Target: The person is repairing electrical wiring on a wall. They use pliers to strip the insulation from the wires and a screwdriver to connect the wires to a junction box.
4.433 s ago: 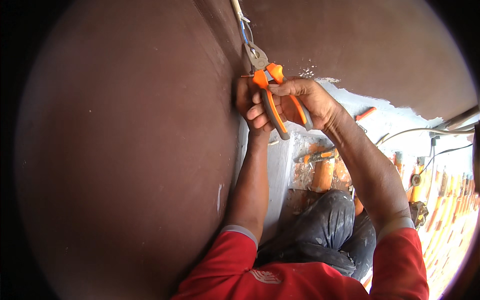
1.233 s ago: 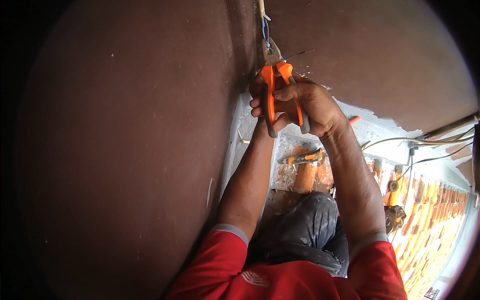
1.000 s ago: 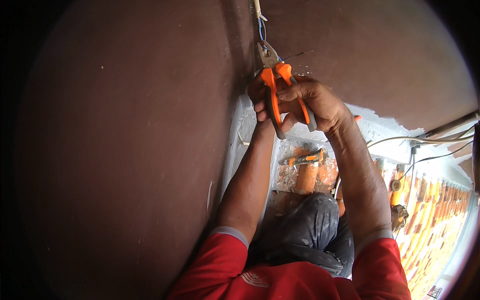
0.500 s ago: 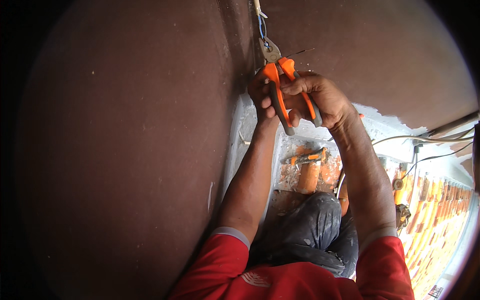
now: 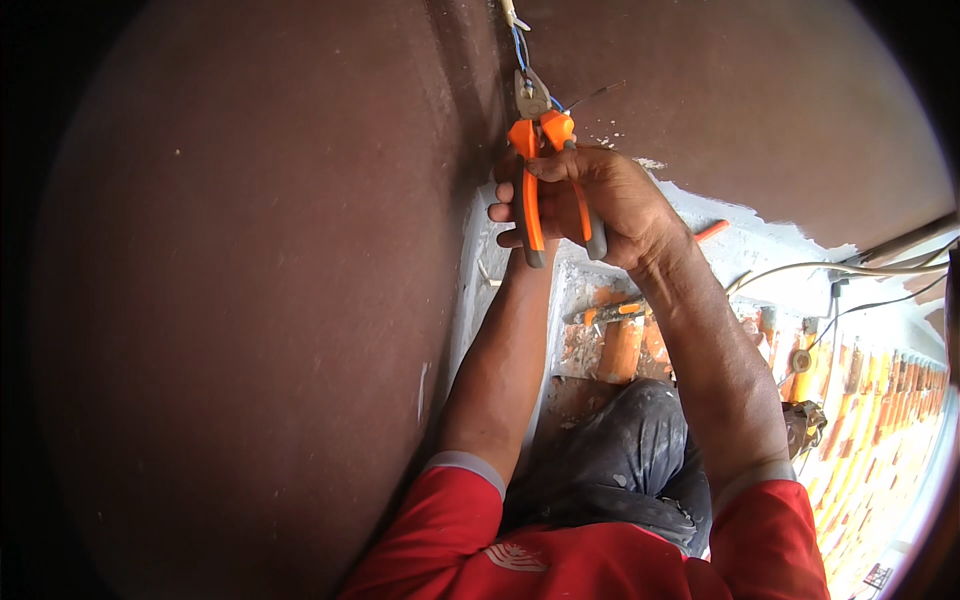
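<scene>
Combination pliers with orange and grey handles (image 5: 531, 190) point upward, their metal jaws around the thin blue and dark wires (image 5: 521, 48). My right hand (image 5: 610, 195) is wrapped round the handles, thumb across them. Behind it, my left hand (image 5: 507, 168) is mostly hidden close below the jaws; its grip cannot be made out. The wires come down from a pale cable end (image 5: 509, 12) in the wall corner. A short blue piece (image 5: 557, 103) and a thin dark wire end (image 5: 597, 96) stick out to the right of the jaws.
Brown walls (image 5: 280, 250) meet at the corner. Below lies a white-smeared ledge (image 5: 475, 275) and an orange-and-black tool (image 5: 610, 313) on tiles. An orange-red object (image 5: 711, 231) lies on the white strip. Loose cables (image 5: 830, 267) run at right, above roof tiles (image 5: 850, 420).
The pliers and my right hand have shifted slightly left and up, and the handles stand more upright. My right fingers now reach past the left handle. More of the orange-red object shows.
</scene>
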`<state>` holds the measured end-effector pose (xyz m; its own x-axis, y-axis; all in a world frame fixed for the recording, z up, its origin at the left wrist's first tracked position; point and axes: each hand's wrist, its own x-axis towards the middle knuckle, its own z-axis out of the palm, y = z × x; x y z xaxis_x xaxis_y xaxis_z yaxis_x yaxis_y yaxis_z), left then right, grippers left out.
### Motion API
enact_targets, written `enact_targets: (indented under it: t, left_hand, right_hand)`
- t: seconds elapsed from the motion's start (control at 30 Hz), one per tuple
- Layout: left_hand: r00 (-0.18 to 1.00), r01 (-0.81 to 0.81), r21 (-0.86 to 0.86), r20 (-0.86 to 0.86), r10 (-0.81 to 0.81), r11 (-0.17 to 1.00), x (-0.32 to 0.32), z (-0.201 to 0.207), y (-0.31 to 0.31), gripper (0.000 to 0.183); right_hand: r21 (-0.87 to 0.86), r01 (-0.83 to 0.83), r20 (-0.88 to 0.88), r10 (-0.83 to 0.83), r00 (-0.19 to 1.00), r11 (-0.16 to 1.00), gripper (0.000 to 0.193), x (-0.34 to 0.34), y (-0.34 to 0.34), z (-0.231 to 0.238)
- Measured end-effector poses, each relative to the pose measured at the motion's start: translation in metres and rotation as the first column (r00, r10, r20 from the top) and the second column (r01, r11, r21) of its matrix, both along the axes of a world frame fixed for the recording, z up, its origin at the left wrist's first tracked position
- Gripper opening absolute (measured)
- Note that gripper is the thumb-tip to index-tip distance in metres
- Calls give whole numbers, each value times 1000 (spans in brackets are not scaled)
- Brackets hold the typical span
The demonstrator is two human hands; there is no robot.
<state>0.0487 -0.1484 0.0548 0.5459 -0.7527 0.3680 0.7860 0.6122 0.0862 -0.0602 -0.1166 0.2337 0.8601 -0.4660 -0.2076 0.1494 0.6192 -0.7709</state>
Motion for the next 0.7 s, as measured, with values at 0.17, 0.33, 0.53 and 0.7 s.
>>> enact_targets:
  t: [0.17,0.33,0.53,0.7]
  left_hand:
    - [992,-83,13,-100,84,996,-2,22,11,53]
    - [988,-127,45,-82,130,991,-4,29,17,52]
    - [986,-145,53,-82,149,988,-9,33,20,51]
    - [987,-113,38,-108,117,993,-12,43,19,51]
  right_hand:
    - [53,17,72,-21,997,998,28,10,5,-11]
    - [89,41,88,-49,995,995,27,16,7,-18]
    - [47,154,63,-157,986,987,25,29,29,-19]
    - [147,154,178,-180,968,977,33,33,18,-31]
